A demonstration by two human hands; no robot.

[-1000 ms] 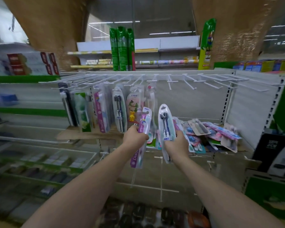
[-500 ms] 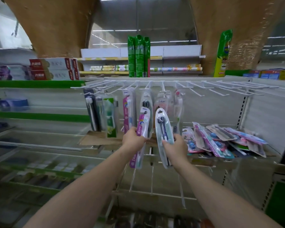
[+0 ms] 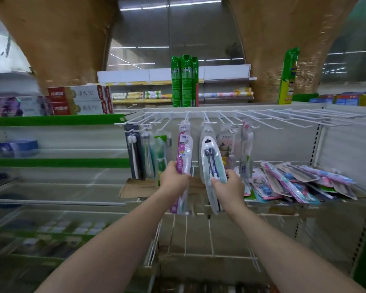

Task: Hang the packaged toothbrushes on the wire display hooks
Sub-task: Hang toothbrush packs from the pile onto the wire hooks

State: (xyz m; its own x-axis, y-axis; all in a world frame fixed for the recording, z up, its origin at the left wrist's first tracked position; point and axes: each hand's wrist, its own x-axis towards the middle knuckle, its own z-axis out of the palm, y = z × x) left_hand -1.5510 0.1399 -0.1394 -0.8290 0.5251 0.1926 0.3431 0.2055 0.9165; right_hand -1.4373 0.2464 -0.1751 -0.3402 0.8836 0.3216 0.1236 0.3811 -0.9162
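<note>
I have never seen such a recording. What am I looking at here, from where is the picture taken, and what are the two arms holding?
No machine here: a person wears a camera on the head, looking forward and down at a shop shelf. The left hand grips a pink toothbrush pack; the right hand grips an oval clear pack with dark brushes. Both packs are raised toward the white wire hooks, where some packs already hang. A loose pile of toothbrush packs lies on the shelf at the right.

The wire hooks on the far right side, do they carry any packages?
No, the wire hooks on the right are bare; packages hang only on the left ones.
</note>
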